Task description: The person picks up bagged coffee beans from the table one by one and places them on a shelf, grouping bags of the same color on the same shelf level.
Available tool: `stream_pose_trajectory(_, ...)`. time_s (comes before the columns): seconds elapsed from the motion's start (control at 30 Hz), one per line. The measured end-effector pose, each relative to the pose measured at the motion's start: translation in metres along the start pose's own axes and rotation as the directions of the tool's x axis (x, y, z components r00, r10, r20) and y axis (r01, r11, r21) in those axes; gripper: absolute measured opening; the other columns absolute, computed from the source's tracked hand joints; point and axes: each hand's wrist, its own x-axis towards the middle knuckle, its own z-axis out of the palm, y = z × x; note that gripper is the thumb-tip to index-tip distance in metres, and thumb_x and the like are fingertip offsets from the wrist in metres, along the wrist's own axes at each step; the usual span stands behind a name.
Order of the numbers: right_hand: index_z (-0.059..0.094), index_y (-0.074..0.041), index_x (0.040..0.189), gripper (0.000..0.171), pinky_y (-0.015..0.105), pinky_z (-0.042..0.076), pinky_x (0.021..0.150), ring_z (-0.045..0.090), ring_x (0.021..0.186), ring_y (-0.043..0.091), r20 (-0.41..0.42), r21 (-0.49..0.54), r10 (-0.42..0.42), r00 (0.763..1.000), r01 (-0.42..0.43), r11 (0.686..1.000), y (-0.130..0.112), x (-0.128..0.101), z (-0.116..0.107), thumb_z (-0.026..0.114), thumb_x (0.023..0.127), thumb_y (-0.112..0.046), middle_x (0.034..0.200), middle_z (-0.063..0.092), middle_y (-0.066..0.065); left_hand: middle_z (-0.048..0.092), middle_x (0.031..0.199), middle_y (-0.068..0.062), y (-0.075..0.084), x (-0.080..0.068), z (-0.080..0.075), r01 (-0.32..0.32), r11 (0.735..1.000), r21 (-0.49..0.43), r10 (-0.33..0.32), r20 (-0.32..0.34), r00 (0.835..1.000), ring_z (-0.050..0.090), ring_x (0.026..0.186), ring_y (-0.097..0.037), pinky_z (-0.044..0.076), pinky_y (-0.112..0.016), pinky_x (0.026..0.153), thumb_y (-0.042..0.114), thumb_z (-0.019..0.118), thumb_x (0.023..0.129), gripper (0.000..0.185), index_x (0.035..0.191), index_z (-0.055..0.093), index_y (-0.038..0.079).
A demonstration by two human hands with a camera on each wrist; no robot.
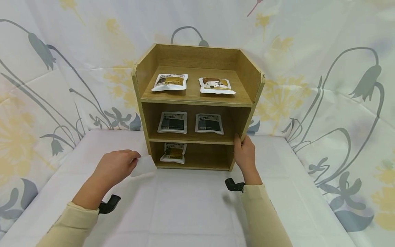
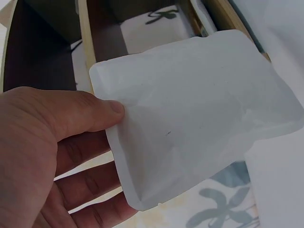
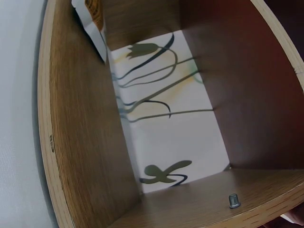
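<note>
My left hand [image 1: 116, 166] pinches a flat white pouch [image 2: 190, 114] by its edge, thumb on the near face and fingers behind. The side turned toward the left wrist camera is plain. The pouch [image 1: 144, 166] is near the lower left corner of a wooden shelf unit [image 1: 197, 102]. On the unit's right side, level with the middle board, my right hand [image 1: 246, 154] grips the side panel; some fingers are hidden behind it. In the bottom compartment lies one pouch with a brown and yellow label [image 1: 174, 153], toward the left.
Two dark-labelled pouches [image 1: 173, 122] lie in the middle compartment. The top board holds two yellow-brown pouches [image 1: 170, 82]. A small metal peg [image 3: 234, 201] sticks out of the unit's inner side wall. White cloth [image 1: 188, 206] covers the table, with a flowered curtain [image 1: 308, 51] behind.
</note>
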Motion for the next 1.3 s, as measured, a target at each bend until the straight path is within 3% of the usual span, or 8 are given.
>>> stream_pose_trajectory(0.3, 0.058, -0.001, 0.116, 0.054, 0.050, 0.052, 0.079, 0.061, 0.100, 0.035, 0.009, 0.010, -0.005, 1.000, 0.005, 1.000, 0.000, 0.000, -0.001, 0.033, 0.102, -0.047, 0.110, 0.062, 0.020, 0.073, 0.084, -0.001, 0.022, 0.006, 0.006, -0.052, 0.998, -0.024, 0.051, -0.032, 0.998, 0.064, 0.065, -0.015, 0.053, -0.034, 0.056, 0.008, 0.069, 0.085, 0.007, 0.091, 0.073, 0.010)
stream_pose_trajectory(0.73, 0.059, -0.001, 0.105, 0.049, 0.044, 0.049, 0.070, 0.059, 0.087, 0.033, -0.010, 0.008, -0.029, 1.000, 0.029, 1.000, 0.001, 0.000, 0.001, 0.035, 0.102, -0.043, 0.099, 0.060, 0.019, 0.071, 0.078, 0.001, 0.050, 0.020, 0.019, -0.111, 0.991, -0.080, 0.106, -0.069, 0.992, 0.061, 0.061, -0.011, 0.052, -0.030, 0.055, 0.009, 0.071, 0.085, 0.006, 0.090, 0.073, 0.011)
stream_pose_trajectory(1.1, 0.060, 0.000, 0.109, 0.051, 0.048, 0.050, 0.074, 0.060, 0.092, 0.035, -0.009, 0.007, -0.030, 0.999, 0.031, 1.000, -0.001, 0.003, -0.001, 0.035, 0.102, -0.044, 0.102, 0.060, 0.020, 0.073, 0.084, 0.002, 0.069, 0.035, 0.027, -0.134, 0.985, -0.107, 0.125, -0.087, 0.988, 0.064, 0.068, -0.012, 0.054, -0.031, 0.059, 0.012, 0.071, 0.086, 0.008, 0.093, 0.074, 0.013)
stream_pose_trajectory(1.3, 0.059, 0.000, 0.115, 0.054, 0.050, 0.051, 0.078, 0.061, 0.097, 0.035, 0.002, 0.009, -0.009, 1.000, 0.009, 1.000, -0.001, 0.002, -0.001, 0.034, 0.102, -0.046, 0.108, 0.061, 0.020, 0.074, 0.085, 0.002, 0.083, 0.044, 0.029, -0.178, 0.978, -0.110, 0.161, -0.145, 0.976, 0.066, 0.069, -0.012, 0.055, -0.030, 0.059, 0.011, 0.071, 0.085, 0.008, 0.093, 0.074, 0.012)
